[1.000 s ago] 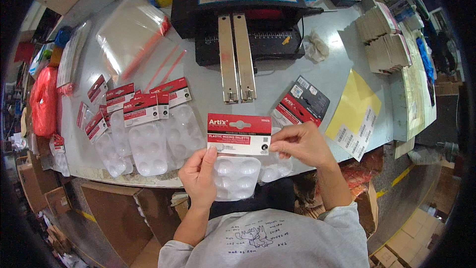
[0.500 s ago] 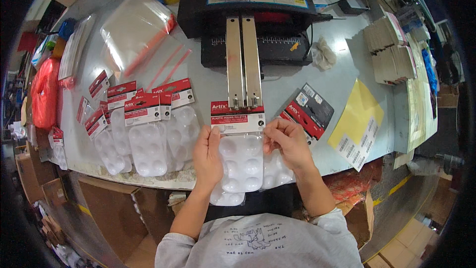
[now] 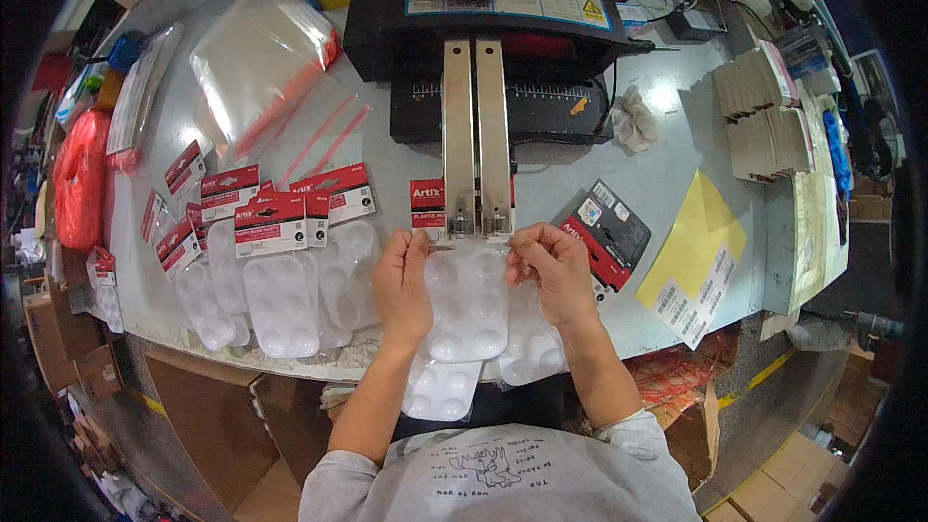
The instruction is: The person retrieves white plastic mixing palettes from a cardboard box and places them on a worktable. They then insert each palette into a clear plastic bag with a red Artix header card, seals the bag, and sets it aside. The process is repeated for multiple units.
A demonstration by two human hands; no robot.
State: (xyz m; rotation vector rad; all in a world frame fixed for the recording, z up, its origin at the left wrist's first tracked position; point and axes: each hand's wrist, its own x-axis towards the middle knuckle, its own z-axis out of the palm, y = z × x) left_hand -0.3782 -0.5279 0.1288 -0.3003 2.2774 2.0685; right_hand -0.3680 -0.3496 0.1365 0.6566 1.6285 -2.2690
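The black machine (image 3: 570, 43) sends two metal arms (image 3: 459, 126) forward over the table (image 3: 677, 184), their ends pressing close above the header card of the bagged white palette (image 3: 467, 304), which lies between the person's hands, partly over another palette (image 3: 440, 391). The left hand (image 3: 398, 280) has thumb and fingers closed on the bag's left edge; the right hand (image 3: 556, 275) pinches its right edge. If either pulled unevenly, the red-and-white header card (image 3: 426, 195) could skew under the arms; fingertips so near the metal ends might get nipped, and the thin bag could crease.
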